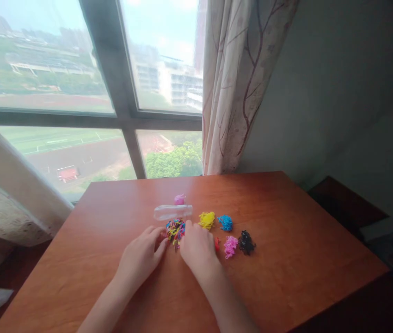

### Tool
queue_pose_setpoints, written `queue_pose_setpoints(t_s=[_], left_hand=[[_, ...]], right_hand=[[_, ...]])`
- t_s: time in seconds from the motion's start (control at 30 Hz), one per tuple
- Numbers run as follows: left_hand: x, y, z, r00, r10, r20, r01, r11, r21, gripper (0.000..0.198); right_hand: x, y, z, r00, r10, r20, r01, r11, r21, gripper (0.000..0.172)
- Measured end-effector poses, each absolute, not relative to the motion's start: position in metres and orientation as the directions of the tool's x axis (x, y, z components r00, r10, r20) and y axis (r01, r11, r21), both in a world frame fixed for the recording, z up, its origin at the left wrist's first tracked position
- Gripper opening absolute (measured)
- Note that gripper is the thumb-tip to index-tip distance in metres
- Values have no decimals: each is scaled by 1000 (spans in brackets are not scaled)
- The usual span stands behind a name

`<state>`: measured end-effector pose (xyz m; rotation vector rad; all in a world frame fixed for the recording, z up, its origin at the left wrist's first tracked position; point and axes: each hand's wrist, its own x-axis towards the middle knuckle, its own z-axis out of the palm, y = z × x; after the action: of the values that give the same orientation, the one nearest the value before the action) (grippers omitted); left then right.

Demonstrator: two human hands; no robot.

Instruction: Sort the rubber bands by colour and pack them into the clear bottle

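Observation:
A mixed pile of small coloured rubber bands (175,232) lies on the wooden table between my hands. My left hand (144,249) rests at the pile's left edge, thumb and fingertips drawn together by the bands; whatever is between them is too small to make out. Over the right side of the pile, my right hand (199,243) is closed with its fingers curled down, its fingertips hidden. Just right of it, red rubber bands (217,243) are partly covered. Yellow bands (206,220) lie beyond its knuckles.
Behind the mixed pile, a clear plastic bottle-like container (173,212) lies on its side, a pink item (179,199) behind it. Separate heaps of blue bands (225,223), pink bands (230,247) and black bands (247,242) sit rightward. The table (286,259) ends near the window and curtain.

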<state>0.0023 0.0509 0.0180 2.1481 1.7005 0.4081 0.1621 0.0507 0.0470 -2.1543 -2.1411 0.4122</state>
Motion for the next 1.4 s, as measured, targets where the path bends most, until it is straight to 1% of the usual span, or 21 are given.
queue_pose_setpoints(t_s=[0.1, 0.27, 0.5, 0.6, 0.77, 1.03, 1.2, 1.4], left_hand=[[4, 46, 20, 267, 964, -21, 839, -221, 497, 23], [4, 35, 24, 309, 949, -54, 789, -224, 573, 20], [-3, 14, 22, 348, 935, -67, 726, -223, 651, 20], [-7, 9, 17, 354, 934, -48, 697, -230, 679, 22], [-8, 9, 13, 341, 940, -21, 691, -235, 684, 22], [-9, 9, 11, 329, 944, -10, 713, -242, 658, 21], [-9, 8, 9, 338, 941, -8, 711, -250, 657, 21], [-8, 7, 10, 339, 941, 9, 718, -265, 644, 20]], right_hand=[[162, 50, 41, -7, 991, -136, 966, -28, -256, 17], [165, 39, 37, -60, 986, -158, 944, 5, -330, 17], [170, 17, 35, -141, 984, -105, 871, 73, -485, 19], [174, 9, 34, -149, 986, -81, 852, 87, -516, 18], [179, 1, 30, -94, 993, -74, 872, 47, -488, 11], [180, -4, 28, -25, 998, -58, 897, -3, -442, 7], [175, 0, 32, 15, 999, -48, 911, -33, -411, 7], [167, 8, 28, 21, 997, -76, 935, -46, -353, 9]])
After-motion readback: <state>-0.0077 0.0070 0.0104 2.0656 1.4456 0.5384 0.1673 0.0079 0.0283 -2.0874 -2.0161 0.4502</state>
